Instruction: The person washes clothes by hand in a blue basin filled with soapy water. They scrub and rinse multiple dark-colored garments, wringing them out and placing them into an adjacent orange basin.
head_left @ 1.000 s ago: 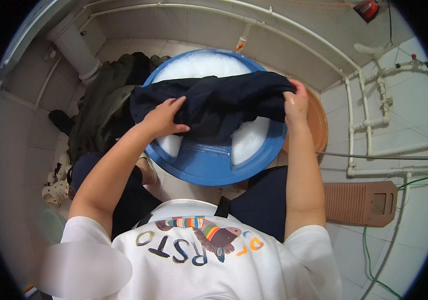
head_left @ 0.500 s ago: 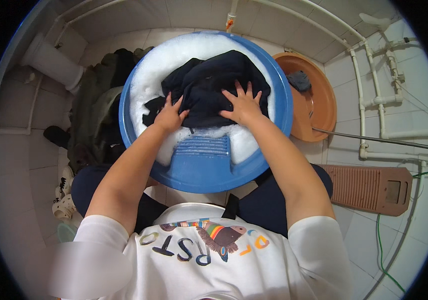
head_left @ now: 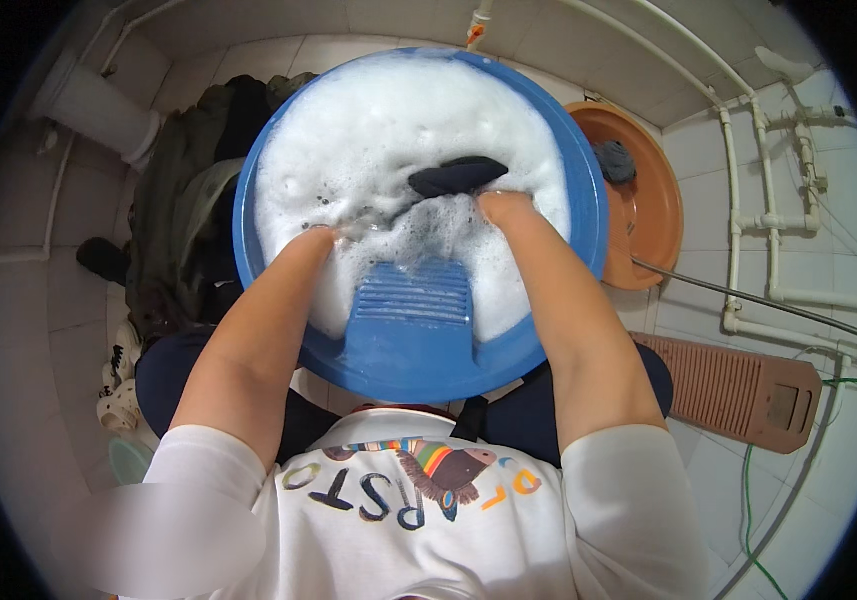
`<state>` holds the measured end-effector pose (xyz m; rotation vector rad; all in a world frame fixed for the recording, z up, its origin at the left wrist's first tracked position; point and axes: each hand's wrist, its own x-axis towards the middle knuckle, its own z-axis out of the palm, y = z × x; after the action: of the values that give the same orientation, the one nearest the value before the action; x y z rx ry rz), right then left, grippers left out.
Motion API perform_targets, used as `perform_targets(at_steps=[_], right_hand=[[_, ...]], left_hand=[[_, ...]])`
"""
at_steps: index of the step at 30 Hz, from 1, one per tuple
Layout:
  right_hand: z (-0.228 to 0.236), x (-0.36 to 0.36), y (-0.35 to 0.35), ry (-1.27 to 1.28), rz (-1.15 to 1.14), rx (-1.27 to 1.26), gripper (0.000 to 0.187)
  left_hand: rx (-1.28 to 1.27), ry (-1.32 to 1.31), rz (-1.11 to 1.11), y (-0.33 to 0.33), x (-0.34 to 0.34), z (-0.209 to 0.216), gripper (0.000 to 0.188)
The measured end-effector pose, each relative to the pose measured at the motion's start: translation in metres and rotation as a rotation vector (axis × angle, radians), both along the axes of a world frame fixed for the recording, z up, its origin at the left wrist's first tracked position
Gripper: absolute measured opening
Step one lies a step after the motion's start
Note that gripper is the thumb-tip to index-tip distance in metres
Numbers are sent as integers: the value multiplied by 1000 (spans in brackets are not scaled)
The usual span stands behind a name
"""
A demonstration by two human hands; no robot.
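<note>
A large blue washtub (head_left: 408,375) stands in front of me, full of thick white suds (head_left: 368,115). A dark garment (head_left: 458,177) lies mostly under the foam, with only a small black patch of cloth poking out. Both wrists go down into the suds on either side of that patch. My left hand (head_left: 322,234) is sunk at the left and my right hand (head_left: 504,203) at the right, the fingers of both hidden by foam. Between my forearms, the ribbed washboard (head_left: 411,295) built into the tub's near side slopes into the water.
An orange basin (head_left: 663,230) with a grey cloth (head_left: 613,160) sits behind the tub on the right. A brown washboard (head_left: 738,385) and a green hose (head_left: 748,500) are at right. Dark clothes (head_left: 173,220) lie heaped at left, near light shoes (head_left: 118,407). White pipes (head_left: 733,210) run along the wall.
Both hands have gone from lying spread on the dark garment down into the suds. The garment has sunk with them, and foam now covers most of it.
</note>
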<state>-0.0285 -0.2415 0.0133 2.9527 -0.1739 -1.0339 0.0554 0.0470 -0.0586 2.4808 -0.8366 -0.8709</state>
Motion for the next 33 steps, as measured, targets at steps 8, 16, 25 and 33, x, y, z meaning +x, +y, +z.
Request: perform_targets(at_steps=[8,16,25,33], right_hand=[[7,20,21,125,64,-62,37],[74,-6,12,-399,-185,518,38],[128,-41,2,-454,-794,1624,9],[110,-49,-3,-618,-260,115,45]], left_hand=[[163,-40,-39,8,4,-13,34],[302,-196,158,-19,-17,103,22],[-449,343,273,4,-32,165,24],[396,-38,45,-8,-56,184,55]])
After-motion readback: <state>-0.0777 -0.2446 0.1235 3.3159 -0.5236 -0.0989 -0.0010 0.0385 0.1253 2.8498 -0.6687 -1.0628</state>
